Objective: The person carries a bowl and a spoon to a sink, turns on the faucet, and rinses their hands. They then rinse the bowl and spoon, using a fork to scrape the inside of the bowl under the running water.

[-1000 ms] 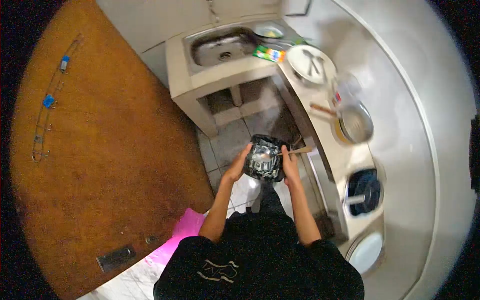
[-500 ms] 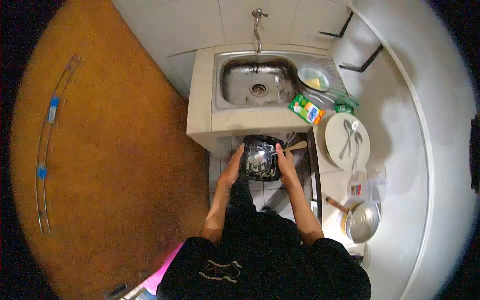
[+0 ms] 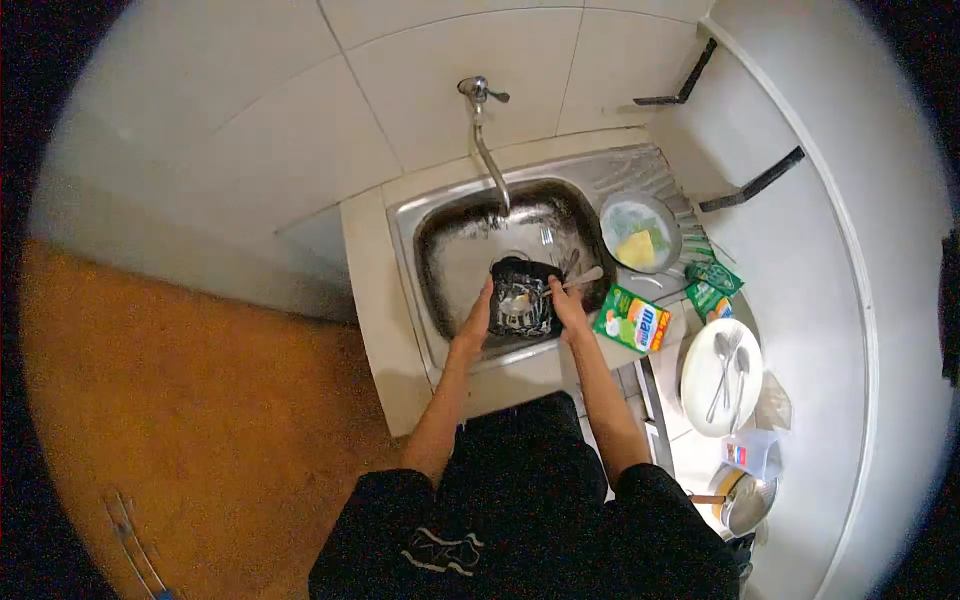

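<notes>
A black, squarish bowl (image 3: 522, 312) with a shiny inside is held over the front part of the sink basin. My left hand (image 3: 476, 322) grips its left side. My right hand (image 3: 570, 310) holds the right side, thumb over the rim. By that thumb a light-coloured utensil handle (image 3: 586, 276) sticks out to the right, and a metal fork-like piece (image 3: 571, 262) shows beside it. What lies inside the bowl is hard to make out. The steel sink (image 3: 452, 250) lies under and around it, below a tap (image 3: 488, 160).
To the right of the basin sit a bowl (image 3: 612, 212) with a yellow-green sponge (image 3: 637, 248) and green detergent packets (image 3: 632, 320). Further right are a white plate (image 3: 697, 385) with several spoons, a clear plastic container (image 3: 762, 455) and a pan (image 3: 745, 508). Wall brackets (image 3: 755, 182) jut out above.
Both hands have carried the black bowl forward, from in front of the counter to over the sink. The view has moved nearer to the sink and turned.
</notes>
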Tool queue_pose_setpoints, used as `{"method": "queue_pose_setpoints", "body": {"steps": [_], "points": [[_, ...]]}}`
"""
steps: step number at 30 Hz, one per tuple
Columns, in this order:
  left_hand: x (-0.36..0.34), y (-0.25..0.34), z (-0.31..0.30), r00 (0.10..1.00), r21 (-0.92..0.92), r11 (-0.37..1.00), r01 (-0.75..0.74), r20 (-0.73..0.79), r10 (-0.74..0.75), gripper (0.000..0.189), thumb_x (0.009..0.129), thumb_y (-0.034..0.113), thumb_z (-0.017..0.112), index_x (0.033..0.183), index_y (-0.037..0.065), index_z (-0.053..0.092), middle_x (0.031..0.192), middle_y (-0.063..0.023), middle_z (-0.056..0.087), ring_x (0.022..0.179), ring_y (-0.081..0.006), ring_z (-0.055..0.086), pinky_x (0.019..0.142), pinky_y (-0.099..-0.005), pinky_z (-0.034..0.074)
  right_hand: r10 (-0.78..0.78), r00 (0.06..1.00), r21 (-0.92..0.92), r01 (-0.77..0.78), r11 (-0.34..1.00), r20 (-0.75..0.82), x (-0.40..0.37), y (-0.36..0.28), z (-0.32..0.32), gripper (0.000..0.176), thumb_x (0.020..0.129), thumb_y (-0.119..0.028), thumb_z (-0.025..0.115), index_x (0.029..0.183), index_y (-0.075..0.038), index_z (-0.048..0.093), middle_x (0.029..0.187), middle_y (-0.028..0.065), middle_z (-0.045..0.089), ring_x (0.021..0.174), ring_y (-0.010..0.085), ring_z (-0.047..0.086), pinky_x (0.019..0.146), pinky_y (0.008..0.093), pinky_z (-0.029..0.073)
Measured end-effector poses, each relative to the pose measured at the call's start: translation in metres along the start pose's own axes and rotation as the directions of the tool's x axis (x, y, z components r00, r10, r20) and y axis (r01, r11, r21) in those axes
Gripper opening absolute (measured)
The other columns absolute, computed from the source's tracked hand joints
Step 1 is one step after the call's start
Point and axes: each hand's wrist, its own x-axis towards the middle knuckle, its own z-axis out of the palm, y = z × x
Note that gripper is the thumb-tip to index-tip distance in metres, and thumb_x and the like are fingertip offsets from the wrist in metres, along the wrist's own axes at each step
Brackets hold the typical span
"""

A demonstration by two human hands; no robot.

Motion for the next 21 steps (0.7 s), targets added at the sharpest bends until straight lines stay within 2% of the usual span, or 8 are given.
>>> {"method": "queue_pose_setpoints", "body": {"steps": [2, 4, 6, 12, 14, 16, 18, 21], "points": [[0.016, 0.013, 0.001, 0.995, -0.137, 0.986, 0.097, 0.008, -0.097, 0.074, 0.082, 0.059, 0.03, 0.132, 0.005, 0.021, 0.135, -0.007, 0.025, 0.123, -0.0202, 0.024, 0.102, -0.0324, 0.015, 0.225, 0.973, -0.185, -0.231, 0.955, -0.055, -0.004, -0.048, 0.016, 0.059, 0.079, -0.044, 0.052, 0.111, 0.005, 0.043, 0.103, 0.0202, 0.053, 0.087, 0.025, 0.055, 0.067, 0.0362, 0.046], [0.043, 0.015, -0.009, 0.981, -0.277, 0.942, 0.192, 0.017, -0.195, 0.073, 0.081, 0.06, 0.031, 0.133, 0.008, 0.022, 0.136, -0.0069, 0.023, 0.125, -0.0206, 0.021, 0.103, -0.0323, 0.013, 0.289, 0.954, -0.162, -0.274, 0.948, 0.077, 0.04, -0.026, 0.024, 0.065, 0.076, -0.049, 0.052, 0.113, 0.003, 0.043, 0.111, 0.0225, 0.049, 0.099, 0.028, 0.051, 0.074, 0.04, 0.044], [0.077, -0.005, -0.031, 0.988, 0.137, 0.991, 0.006, -0.153, 0.015, 0.078, 0.082, 0.061, 0.027, 0.132, 0.001, 0.02, 0.137, -0.0101, 0.021, 0.126, -0.0237, 0.02, 0.102, -0.0333, 0.015, 0.386, 0.921, -0.104, -0.379, 0.92, 0.057, 0.035, -0.059, 0.039, 0.063, 0.075, -0.047, 0.054, 0.113, 0.003, 0.043, 0.112, 0.0218, 0.048, 0.103, 0.0277, 0.048, 0.079, 0.0408, 0.04], [0.112, 0.01, -0.044, 0.967, 0.173, 0.977, 0.129, -0.238, -0.085, 0.077, 0.082, 0.06, 0.024, 0.132, 0.002, 0.018, 0.136, -0.0167, 0.02, 0.126, -0.0283, 0.02, 0.102, -0.0355, 0.016, 0.294, 0.955, -0.113, -0.297, 0.948, -0.038, 0.087, -0.03, 0.069, 0.048, 0.076, -0.033, 0.058, 0.107, 0.002, 0.048, 0.104, 0.0178, 0.053, 0.09, 0.0237, 0.052, 0.078, 0.037, 0.038], [0.175, -0.045, -0.126, 0.927, 0.037, 0.927, 0.374, 0.0, -0.374, 0.071, 0.085, 0.055, 0.024, 0.129, 0.0, 0.026, 0.136, -0.0173, 0.022, 0.124, -0.0274, 0.023, 0.102, -0.034, 0.017, 0.372, 0.928, -0.068, -0.373, 0.925, -0.029, 0.107, -0.016, 0.073, 0.037, 0.076, -0.025, 0.058, 0.102, 0.001, 0.052, 0.098, 0.016, 0.057, 0.088, 0.0216, 0.052, 0.076, 0.034, 0.038], [0.201, -0.065, -0.158, 0.86, 0.015, 0.867, 0.499, 0.113, -0.497, 0.068, 0.086, 0.053, 0.024, 0.127, -0.001, 0.029, 0.135, -0.0176, 0.022, 0.124, -0.027, 0.024, 0.102, -0.0333, 0.017, 0.14, 0.986, -0.266, -0.112, 0.957, 0.088, 0.132, 0.01, 0.077, 0.031, 0.075, -0.019, 0.058, 0.097, 0.003, 0.055, 0.093, 0.013, 0.059, 0.084, 0.0196, 0.051, 0.073, 0.0328, 0.039], [0.179, -0.054, -0.126, 0.955, 0.211, 0.932, 0.293, -0.115, -0.274, 0.066, 0.085, 0.052, 0.028, 0.125, -0.001, 0.032, 0.13, -0.0176, 0.029, 0.119, -0.0281, 0.031, 0.098, -0.0339, 0.023, 0.247, 0.967, -0.253, -0.226, 0.941, 0.054, 0.124, 0.004, 0.082, 0.033, 0.074, -0.019, 0.059, 0.097, 0.004, 0.054, 0.091, 0.0118, 0.059, 0.081, 0.0191, 0.052, 0.07, 0.0327, 0.04], [0.141, -0.039, -0.081, 0.927, 0.549, 0.834, 0.053, -0.337, 0.163, 0.063, 0.085, 0.051, 0.035, 0.122, 0.0, 0.037, 0.123, -0.0175, 0.04, 0.112, -0.0298, 0.04, 0.094, -0.0347, 0.031, -0.03, 0.985, -0.212, 0.066, 0.975, 0.169, 0.129, 0.028, 0.077, 0.033, 0.074, -0.019, 0.058, 0.097, 0.004, 0.053, 0.089, 0.0101, 0.06, 0.077, 0.0173, 0.052, 0.067, 0.0319, 0.04]]}}
